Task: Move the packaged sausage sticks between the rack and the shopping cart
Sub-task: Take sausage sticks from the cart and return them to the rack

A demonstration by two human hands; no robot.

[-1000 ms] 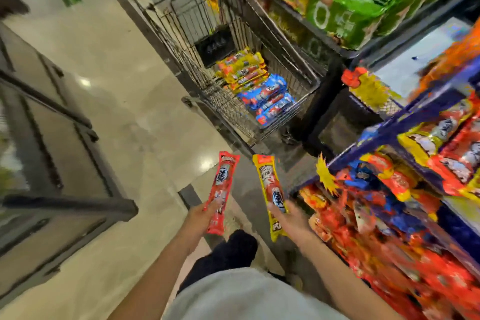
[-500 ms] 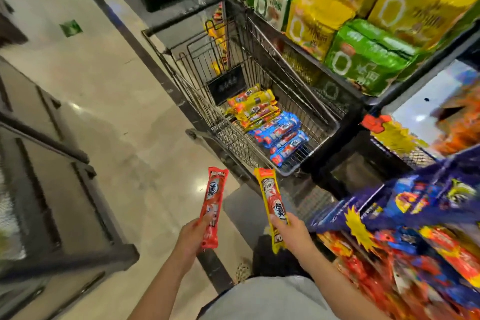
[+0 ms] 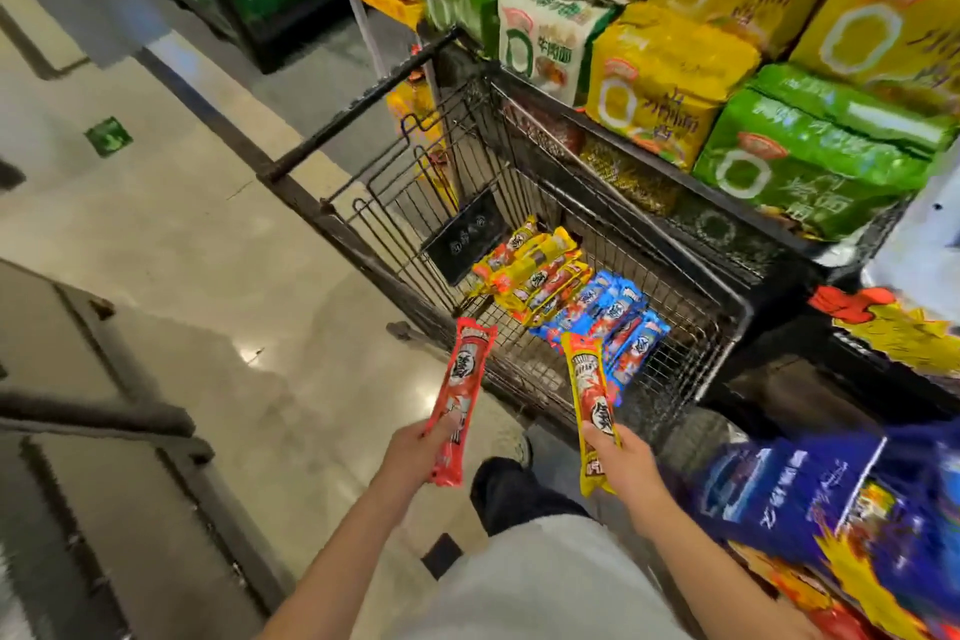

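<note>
Filling the upper right, a shelf of instant noodle multipacks (image 3: 675, 83) runs just behind the wire shopping cart (image 3: 680, 359), which stands on the glossy floor (image 3: 208, 276). The rack (image 3: 779, 483) of sausage sticks sits low at the right edge, blurred. Inside the cart lie a pile of yellow packs (image 3: 535, 265) and, beside it, a pile of blue packs (image 3: 608, 322).

The left hand (image 3: 415, 452) grips a red sausage stick pack (image 3: 462, 395) by its lower end. The right hand (image 3: 628, 463) does the same with a yellow sausage stick pack (image 3: 589, 405). Both packs point up and forward toward the cart. The red one hangs over bare floor, left of the cart's near corner; the yellow one's tip overlaps the near wall in this view.

The likely risk is a short drop. Released from here, the red pack would probably miss the basket and hit the floor. Held only by one end, either slick wrapper could also slip or catch on the wire rim going over.
</note>
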